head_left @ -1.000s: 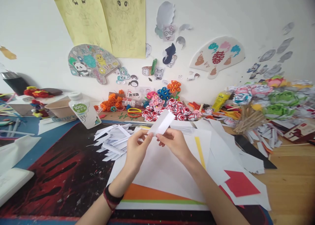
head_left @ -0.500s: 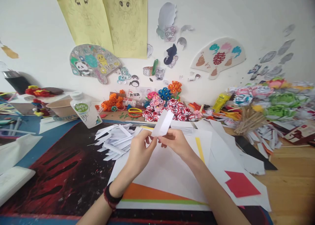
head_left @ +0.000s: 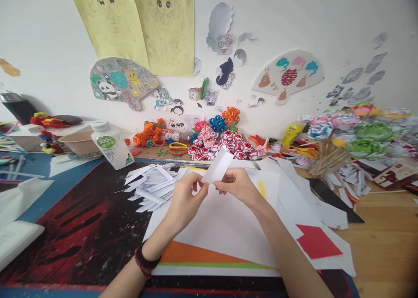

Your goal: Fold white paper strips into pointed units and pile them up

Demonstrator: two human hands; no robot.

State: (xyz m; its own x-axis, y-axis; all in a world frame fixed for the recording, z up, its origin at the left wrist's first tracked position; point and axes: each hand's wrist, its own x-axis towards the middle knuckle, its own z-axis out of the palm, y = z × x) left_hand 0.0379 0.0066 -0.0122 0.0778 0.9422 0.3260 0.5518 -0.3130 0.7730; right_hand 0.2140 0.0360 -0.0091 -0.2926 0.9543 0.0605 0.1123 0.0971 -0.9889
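A small white piece of paper (head_left: 218,166) is held up between my two hands, creased lengthwise. My left hand (head_left: 189,191) pinches its lower left end between thumb and finger. On its lower right edge, my right hand (head_left: 233,184) grips with thumb and fingertips; some fingers are hidden behind. Beneath both hands lies a large white sheet (head_left: 225,228), over an orange sheet (head_left: 192,254). Just left of my left hand is a heap of folded white paper strips (head_left: 152,185). A yellow paper strip (head_left: 262,189) lies beyond my right wrist.
A white bottle (head_left: 112,148) stands at the back left. Red-and-white paper flowers (head_left: 233,145) line the back by the wall. Green and pink paper flowers (head_left: 369,135) pile up at the right, near a bundle of brown sticks (head_left: 326,159). A red paper piece (head_left: 319,241) lies front right.
My right hand has shifted slightly to the right along the paper's edge, and the paper has turned a little. My left hand keeps its pinch. The whole view has shifted slightly.
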